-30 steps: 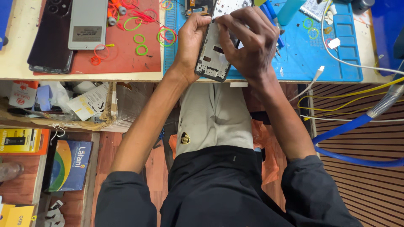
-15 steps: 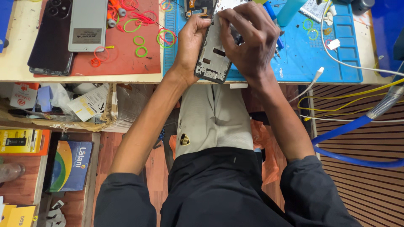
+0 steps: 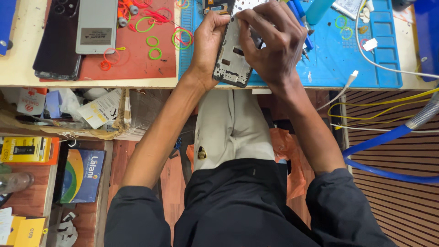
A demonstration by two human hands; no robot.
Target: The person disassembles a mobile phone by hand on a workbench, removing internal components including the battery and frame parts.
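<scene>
Both hands were up at the desk's [image 3: 27,68] near edge, approx. at the blue mat's [image 3: 338,59] left part. Left hand [image 3: 208,41] gripped the phone frame [image 3: 231,61] along its left side, fingers curled round it, thumb side at the top. Right hand [image 3: 274,41] was closed over the frame's upper right, fingertips pinched down on it; what was under them can't be told. Frame was tilted, open inside facing up, its lower corner over the desk's near edge.

Left of the blue mat lay a red mat [image 3: 137,50] w/ coloured rubber bands [image 3: 154,45] scattered on it. A grey phone back [image 3: 96,25] & a dark phone [image 3: 57,39] lay side by side at the red mat's left edge, touching. On the blue mat's right part a white cable [image 3: 366,50] ran toward the desk's right edge, its plug [image 3: 351,77] near the mat's near edge. Below the desk at right, a blue hose [image 3: 384,151] curved over the slatted floor.
</scene>
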